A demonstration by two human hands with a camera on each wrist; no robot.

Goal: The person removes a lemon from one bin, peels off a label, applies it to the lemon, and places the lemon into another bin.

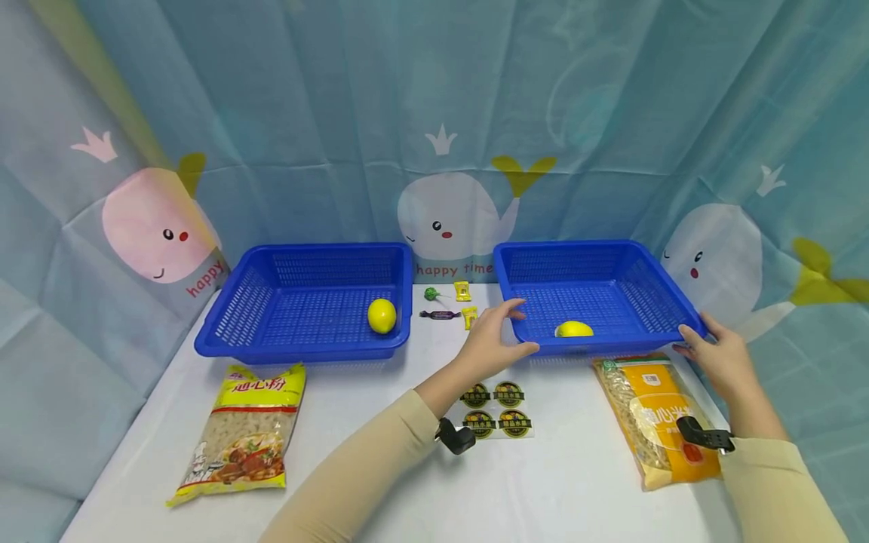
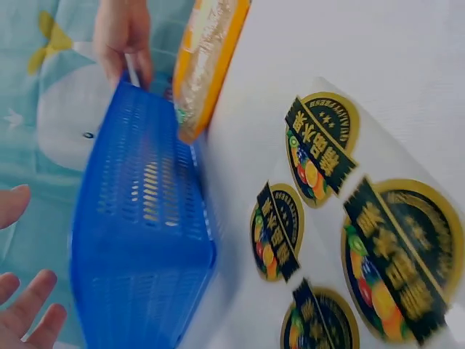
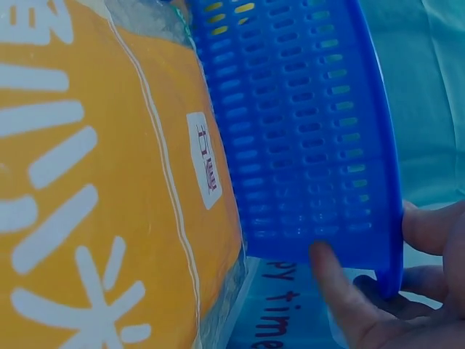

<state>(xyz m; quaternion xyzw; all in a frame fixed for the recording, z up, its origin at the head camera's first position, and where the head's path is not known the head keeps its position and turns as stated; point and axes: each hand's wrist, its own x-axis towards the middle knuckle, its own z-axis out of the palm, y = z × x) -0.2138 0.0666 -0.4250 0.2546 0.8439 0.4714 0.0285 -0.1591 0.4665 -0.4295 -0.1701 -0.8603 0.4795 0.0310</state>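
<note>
A blue plastic basket [image 1: 577, 345] with slotted walls stands on the right, a yellow lemon [image 1: 574, 329] inside near its front wall. My right hand [image 1: 723, 362] grips the rim at the basket's front right corner; the right wrist view shows fingers on both sides of that rim. At the front left corner is my left hand [image 1: 487, 343], thumb and fingers spread around the corner. In the left wrist view, its fingers [image 2: 33, 309] appear apart from the basket wall [image 2: 145, 196].
A second blue basket [image 1: 305, 353] with a lemon [image 1: 382, 316] stands left. Between the baskets lie a green lollipop [image 1: 431, 293] and several wrapped candies [image 1: 440, 315]. Two pasta bags [image 1: 244, 430] [image 1: 661, 422] and a sticker sheet [image 1: 495, 411] lie in front. A curtain [image 1: 448, 90] hangs behind.
</note>
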